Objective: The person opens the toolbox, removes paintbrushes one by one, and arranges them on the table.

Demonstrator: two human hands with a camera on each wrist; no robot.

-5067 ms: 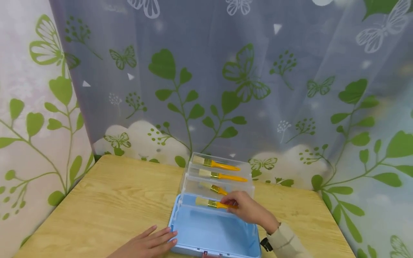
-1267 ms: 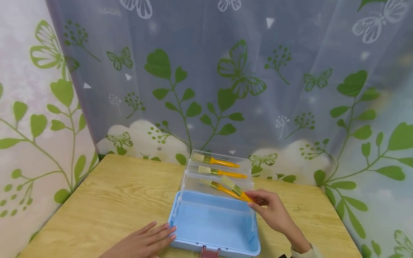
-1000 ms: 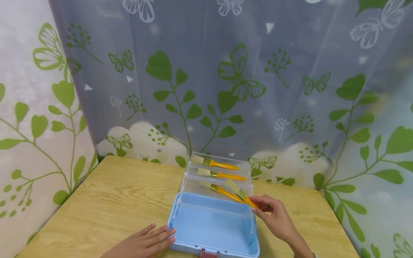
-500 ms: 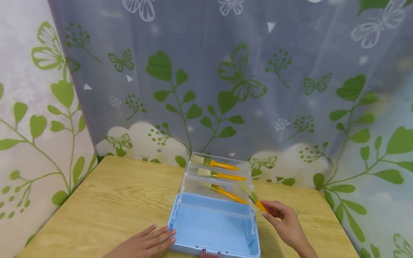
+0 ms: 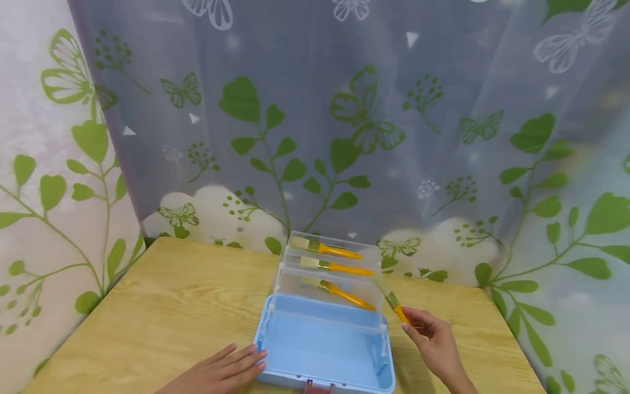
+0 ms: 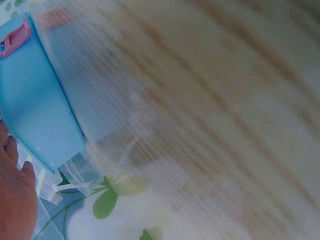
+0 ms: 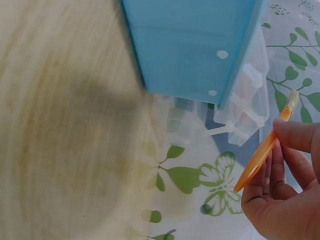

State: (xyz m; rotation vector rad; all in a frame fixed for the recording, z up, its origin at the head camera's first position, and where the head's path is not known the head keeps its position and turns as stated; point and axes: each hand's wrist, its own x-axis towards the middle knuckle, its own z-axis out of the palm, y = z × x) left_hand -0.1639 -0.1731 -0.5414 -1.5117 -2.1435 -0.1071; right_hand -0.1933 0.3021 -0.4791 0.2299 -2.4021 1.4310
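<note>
A paintbrush (image 5: pixel 393 302) with pale bristles and an orange handle is pinched by my right hand (image 5: pixel 435 342), just off the right side of a blue box (image 5: pixel 325 345). In the right wrist view the same paintbrush (image 7: pixel 262 152) slants upward between thumb and fingers. My left hand (image 5: pixel 221 369) rests with straight fingers against the box's left edge. Clear stepped trays (image 5: pixel 305 282) rise at the back of the box. They hold an upper brush (image 5: pixel 339 251), a middle brush (image 5: pixel 350 269) and a lower brush (image 5: pixel 348 297), which lies slantwise.
The box stands on a wood-grain table (image 5: pixel 197 295), with a reddish latch (image 5: pixel 317 387) at its front. A curtain (image 5: pixel 315 137) printed with leaves and butterflies hangs behind the table and at both sides.
My right hand has lifted the paintbrush from the lowest tray and carried it right, past the box's edge. The lower brush now lies further right and slanted. My left hand stays at the box.
</note>
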